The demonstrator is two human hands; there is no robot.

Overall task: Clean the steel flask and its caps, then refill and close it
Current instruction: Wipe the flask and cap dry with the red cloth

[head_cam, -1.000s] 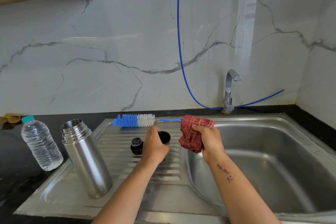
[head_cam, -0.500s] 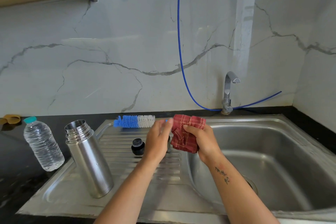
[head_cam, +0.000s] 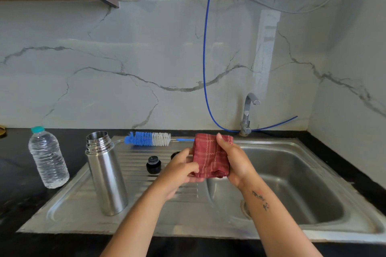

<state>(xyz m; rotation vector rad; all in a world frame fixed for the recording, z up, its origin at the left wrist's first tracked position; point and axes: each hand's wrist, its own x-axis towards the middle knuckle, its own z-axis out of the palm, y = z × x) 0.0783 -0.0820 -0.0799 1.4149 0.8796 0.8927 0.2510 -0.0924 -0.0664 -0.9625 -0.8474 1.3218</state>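
**Both hands on the red cloth, flask open on the drainboard**

At the centre of the frame, the right hand (head_cam: 236,160) wraps a red checked cloth (head_cam: 210,157) from the right side, thumb up over its top edge. The left hand (head_cam: 178,168) meets the cloth from the left, fingers curled and pinching its lower left edge. A dark cup cap (head_cam: 175,155) shows only as a sliver just above the left hand, mostly hidden; whether the hand holds it cannot be told.

The steel flask (head_cam: 105,173) stands upright and uncapped at the left of the ribbed drainboard (head_cam: 133,165). A small black stopper cap (head_cam: 153,165) sits on the ribs between the flask and the left hand. A blue-and-white bottle brush (head_cam: 148,139) lies along the drainboard's far edge. A clear plastic water bottle (head_cam: 48,158) with a teal lid stands on the black counter (head_cam: 14,183), far left. The sink basin (head_cam: 292,183) fills the lower right, with the tap (head_cam: 248,115) behind it.
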